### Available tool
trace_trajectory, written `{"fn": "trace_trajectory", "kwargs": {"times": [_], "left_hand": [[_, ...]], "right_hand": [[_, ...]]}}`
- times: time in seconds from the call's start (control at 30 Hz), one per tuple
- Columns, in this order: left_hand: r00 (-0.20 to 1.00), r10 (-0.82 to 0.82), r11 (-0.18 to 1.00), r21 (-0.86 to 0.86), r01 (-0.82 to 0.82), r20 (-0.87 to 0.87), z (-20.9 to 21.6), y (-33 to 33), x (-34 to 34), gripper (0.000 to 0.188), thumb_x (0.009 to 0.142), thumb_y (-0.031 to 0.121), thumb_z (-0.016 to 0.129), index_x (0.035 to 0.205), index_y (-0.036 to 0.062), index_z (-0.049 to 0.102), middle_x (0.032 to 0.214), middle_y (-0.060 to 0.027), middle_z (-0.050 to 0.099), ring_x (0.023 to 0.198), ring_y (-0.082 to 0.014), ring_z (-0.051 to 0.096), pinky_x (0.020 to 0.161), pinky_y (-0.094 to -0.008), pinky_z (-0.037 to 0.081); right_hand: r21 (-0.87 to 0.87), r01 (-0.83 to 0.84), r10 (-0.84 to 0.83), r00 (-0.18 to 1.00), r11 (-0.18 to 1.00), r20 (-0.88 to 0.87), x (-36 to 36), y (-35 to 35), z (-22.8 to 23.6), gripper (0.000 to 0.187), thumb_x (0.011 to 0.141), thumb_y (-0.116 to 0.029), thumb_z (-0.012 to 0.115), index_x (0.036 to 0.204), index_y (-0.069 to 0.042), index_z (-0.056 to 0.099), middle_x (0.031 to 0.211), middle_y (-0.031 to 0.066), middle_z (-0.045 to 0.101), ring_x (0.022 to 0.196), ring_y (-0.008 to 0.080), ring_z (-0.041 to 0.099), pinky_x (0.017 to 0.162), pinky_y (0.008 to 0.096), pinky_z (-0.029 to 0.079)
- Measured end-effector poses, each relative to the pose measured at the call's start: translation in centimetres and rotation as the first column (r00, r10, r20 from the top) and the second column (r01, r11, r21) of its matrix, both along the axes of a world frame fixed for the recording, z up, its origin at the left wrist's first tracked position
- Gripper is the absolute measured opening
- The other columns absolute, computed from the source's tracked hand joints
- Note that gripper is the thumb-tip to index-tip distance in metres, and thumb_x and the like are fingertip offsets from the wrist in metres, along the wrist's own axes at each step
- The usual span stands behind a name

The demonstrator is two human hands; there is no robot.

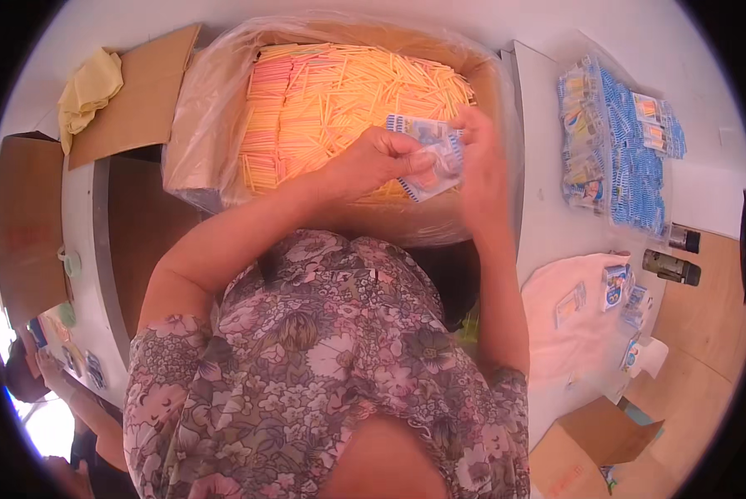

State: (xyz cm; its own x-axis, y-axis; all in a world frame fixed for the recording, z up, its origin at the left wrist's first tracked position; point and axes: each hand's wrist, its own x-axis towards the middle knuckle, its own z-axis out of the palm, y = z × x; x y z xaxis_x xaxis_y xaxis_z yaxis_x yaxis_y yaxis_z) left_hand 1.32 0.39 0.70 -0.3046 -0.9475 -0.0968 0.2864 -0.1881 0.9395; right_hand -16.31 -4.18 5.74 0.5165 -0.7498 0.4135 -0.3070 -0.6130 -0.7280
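Observation:
My left hand (pixel 369 162) pinches a small clear packet (pixel 428 181) with a blue-and-white striped edge between thumb and fingers. At the packet's right side is my right hand (pixel 483 166). Its fingers are curled close to the edge, but motion blur hides whether they grip it. Both hands are over the near right part of a large carton lined with clear plastic (pixel 194 137). A thick bed of thin yellow and pink sticks (pixel 339 91) fills the carton, stacked neatly at the left and lying loose at the right.
On the right, a plastic-lined tray holds many blue-striped packets (pixel 635 166). Nearer lies a pink cloth (pixel 556 283) with several packets. Two dark bottles (pixel 672 268) stand beside it. A cardboard box (pixel 589 453) sits lower right. At left are a yellow cloth (pixel 90 91) and another person's arm (pixel 81 399).

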Motion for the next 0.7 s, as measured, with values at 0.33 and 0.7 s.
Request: {"fn": "trace_trajectory", "kwargs": {"times": [0.33, 0.7], "left_hand": [[0.990, 0.013, 0.998, -0.061, -0.004, 0.142, 1.4, -0.1, -1.7, 0.016, 0.087, 0.014, 0.063, 0.094, 0.0011, 0.069, 0.082, -0.0044, 0.068, 0.077, -0.0108, 0.061, 0.071, -0.0261, 0.049], [0.215, 0.519, 0.758, -0.562, 0.332, 0.827, -1.9, -6.1, -0.2, 0.030, 0.061, 0.027, 0.078, 0.082, 0.0109, 0.064, 0.090, -0.0056, 0.060, 0.097, -0.0273, 0.053, 0.078, -0.0423, 0.040]], "right_hand": [[0.139, 0.296, -0.289, 0.955, 0.945, -0.071, -4.9, 3.9, 1.7, 0.018, 0.079, -0.001, 0.066, 0.096, 0.004, 0.062, 0.083, 0.0031, 0.064, 0.078, 0.0137, 0.059, 0.072, 0.0264, 0.048], [-0.092, 0.835, -0.760, 0.442, 0.543, -0.477, -30.8, 11.1, -0.8, 0.016, 0.086, -0.007, 0.061, 0.100, 0.001, 0.062, 0.095, 0.0075, 0.062, 0.087, 0.0189, 0.058, 0.077, 0.0318, 0.048]]}}
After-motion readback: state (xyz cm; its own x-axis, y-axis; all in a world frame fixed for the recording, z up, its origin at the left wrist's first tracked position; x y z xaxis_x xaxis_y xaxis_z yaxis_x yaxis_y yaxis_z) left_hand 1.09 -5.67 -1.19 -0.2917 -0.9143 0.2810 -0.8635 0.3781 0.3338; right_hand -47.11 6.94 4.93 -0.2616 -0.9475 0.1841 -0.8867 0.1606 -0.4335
